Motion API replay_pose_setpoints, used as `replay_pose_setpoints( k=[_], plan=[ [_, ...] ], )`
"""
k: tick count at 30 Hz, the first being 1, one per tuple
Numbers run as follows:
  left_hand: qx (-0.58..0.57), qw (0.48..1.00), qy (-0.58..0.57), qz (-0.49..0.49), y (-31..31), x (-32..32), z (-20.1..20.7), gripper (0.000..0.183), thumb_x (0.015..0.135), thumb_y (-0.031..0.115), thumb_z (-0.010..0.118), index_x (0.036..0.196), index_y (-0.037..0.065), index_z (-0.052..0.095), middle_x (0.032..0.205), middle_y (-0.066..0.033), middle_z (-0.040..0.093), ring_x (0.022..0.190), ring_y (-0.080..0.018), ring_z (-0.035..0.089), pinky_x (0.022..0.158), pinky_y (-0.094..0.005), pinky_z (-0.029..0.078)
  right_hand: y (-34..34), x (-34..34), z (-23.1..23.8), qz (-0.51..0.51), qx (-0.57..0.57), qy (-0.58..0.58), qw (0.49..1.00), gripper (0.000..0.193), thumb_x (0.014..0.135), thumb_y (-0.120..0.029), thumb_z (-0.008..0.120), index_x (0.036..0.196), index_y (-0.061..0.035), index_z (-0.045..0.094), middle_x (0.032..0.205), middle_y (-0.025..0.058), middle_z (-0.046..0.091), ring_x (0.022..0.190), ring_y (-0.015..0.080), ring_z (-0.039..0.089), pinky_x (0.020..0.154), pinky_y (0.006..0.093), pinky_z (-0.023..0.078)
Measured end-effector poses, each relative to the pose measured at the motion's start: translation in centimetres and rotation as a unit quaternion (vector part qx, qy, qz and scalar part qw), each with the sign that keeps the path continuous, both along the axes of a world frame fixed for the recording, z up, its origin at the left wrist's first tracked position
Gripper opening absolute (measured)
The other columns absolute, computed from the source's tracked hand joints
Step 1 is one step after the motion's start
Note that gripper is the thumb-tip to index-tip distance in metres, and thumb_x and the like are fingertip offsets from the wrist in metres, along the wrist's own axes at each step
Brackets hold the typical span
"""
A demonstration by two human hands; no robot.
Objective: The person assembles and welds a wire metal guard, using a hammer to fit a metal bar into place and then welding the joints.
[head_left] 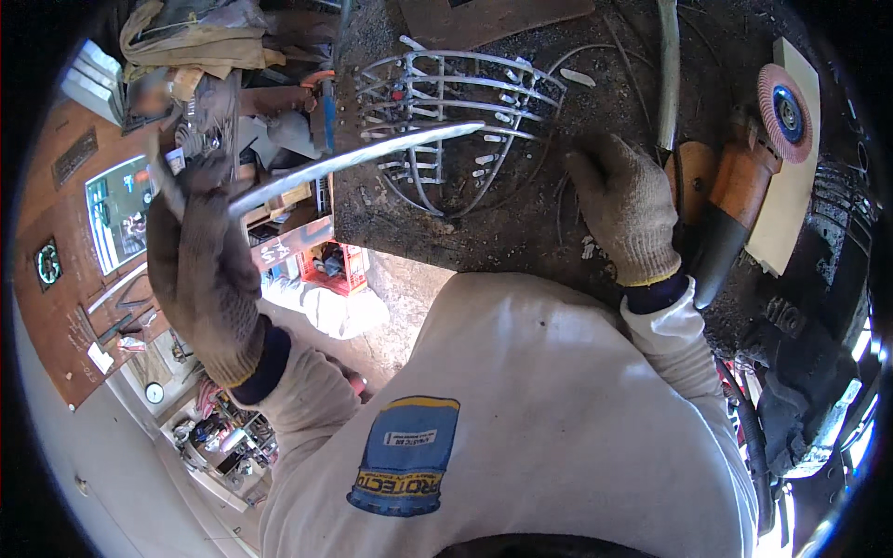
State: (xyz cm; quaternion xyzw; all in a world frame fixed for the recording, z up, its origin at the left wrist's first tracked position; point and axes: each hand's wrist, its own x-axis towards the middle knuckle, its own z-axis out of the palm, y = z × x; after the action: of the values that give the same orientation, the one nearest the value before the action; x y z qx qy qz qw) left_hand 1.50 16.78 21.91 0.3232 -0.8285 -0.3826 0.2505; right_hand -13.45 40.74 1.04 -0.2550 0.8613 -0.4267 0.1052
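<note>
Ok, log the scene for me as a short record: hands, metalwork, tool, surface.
Left hand: left hand in a brown knit glove, raised, holding one end of a long, curved silver metal strip
Right hand: right hand in a matching glove, lowered at the bench; palm hidden
Metalwork: ribbed silver metal frame of curved bars; the strip crosses in front of it, contact unclear
Tool: orange-and-black angle grinder with a pink, blue-centred flap disc, right of the right hand
Surface: dark, grimy bench
</note>
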Motion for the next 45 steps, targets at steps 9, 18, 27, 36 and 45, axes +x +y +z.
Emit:
replay_pose_setpoints(
  k=[9,18,27,36,45],
  plan=[
    [0.116,0.978,0.084,0.153,3.4,3.8,-2.6,0.023,0.096,0.015,0.066,0.114,0.001,0.061,0.073,-0.0047,0.063,0.048,-0.0056,0.047,0.042,-0.0175,0.033,0.2,0.8,0.5,0.032,0.006,-0.062,0.998,0.021,0.092,-0.022,0.069,0.104,-0.0051,0.071,0.091,0.0176,0.072,0.084,0.0356,0.071,0.072,0.0416,0.054],
    [0.166,0.956,0.106,0.218,7.8,6.8,-7.1,0.03,0.099,0.015,0.062,0.124,-0.002,0.059,0.098,-0.0159,0.071,0.061,-0.0144,0.063,0.048,-0.0252,0.049,0.0,1.3,0.6,0.045,-0.017,-0.079,0.996,0.021,0.091,-0.025,0.07,0.1,-0.0067,0.073,0.089,0.0194,0.071,0.081,0.0382,0.07,0.071,0.047,0.055],
    [0.359,0.896,0.209,0.158,9.5,8.6,-7.5,0.037,0.099,0.008,0.06,0.135,0.002,0.053,0.116,-0.014,0.067,0.085,-0.0196,0.064,0.072,-0.0321,0.055,-0.2,1.5,0.4,0.047,-0.023,-0.076,0.996,0.019,0.091,-0.024,0.07,0.1,-0.0076,0.074,0.09,0.0189,0.071,0.083,0.0385,0.07,0.072,0.0466,0.055],
    [0.485,0.83,0.272,0.05,10.1,8.2,-7.1,0.038,0.096,0.006,0.064,0.134,0.006,0.056,0.14,-0.0194,0.056,0.114,-0.0339,0.063,0.097,-0.0454,0.056,-0.4,1.5,0.9,0.052,-0.05,-0.104,0.992,0.018,0.091,-0.022,0.07,0.101,-0.0078,0.073,0.09,0.0194,0.071,0.083,0.0381,0.07,0.072,0.0459,0.056],
    [0.41,0.886,0.215,0.03,11.0,6.7,-5.7,0.033,0.097,0.01,0.062,0.128,0.001,0.054,0.133,-0.0296,0.057,0.098,-0.0296,0.064,0.081,-0.0389,0.058,-0.7,1.5,0.9,0.064,-0.082,-0.074,0.992,0.02,0.09,-0.024,0.072,0.099,-0.0063,0.072,0.087,0.0187,0.071,0.08,0.0377,0.07,0.069,0.0453,0.055]
  ],
)
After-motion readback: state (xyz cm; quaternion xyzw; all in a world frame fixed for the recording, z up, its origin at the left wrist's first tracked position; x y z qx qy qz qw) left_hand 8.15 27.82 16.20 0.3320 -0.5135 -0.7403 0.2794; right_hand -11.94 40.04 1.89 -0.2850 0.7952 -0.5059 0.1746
